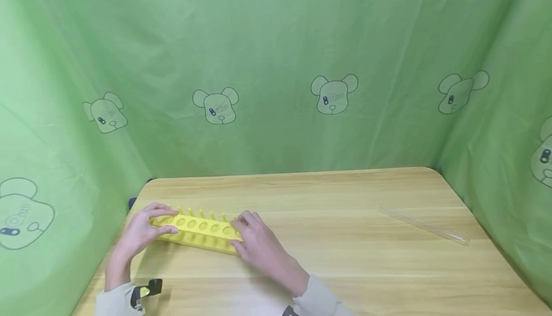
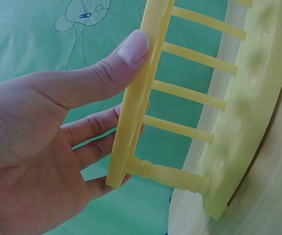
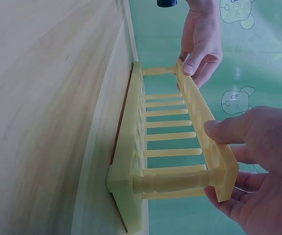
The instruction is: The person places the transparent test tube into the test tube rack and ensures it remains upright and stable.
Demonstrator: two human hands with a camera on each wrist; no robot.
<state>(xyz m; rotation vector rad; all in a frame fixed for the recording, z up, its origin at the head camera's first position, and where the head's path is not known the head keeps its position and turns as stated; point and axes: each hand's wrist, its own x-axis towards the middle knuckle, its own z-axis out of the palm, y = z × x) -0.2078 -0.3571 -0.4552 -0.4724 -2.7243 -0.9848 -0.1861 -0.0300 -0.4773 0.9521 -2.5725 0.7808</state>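
Hands: left (image 1: 144, 230), right (image 1: 254, 239) pinch rack ends | rack (image 1: 198, 227): yellow plastic, holed top, pegs, on table (image 1: 345, 258)

Soft, even light from above; faint shadows under the hands on the bench (image 1: 345, 220). No glare. Wrist views are sharp up close but bend at the edges.
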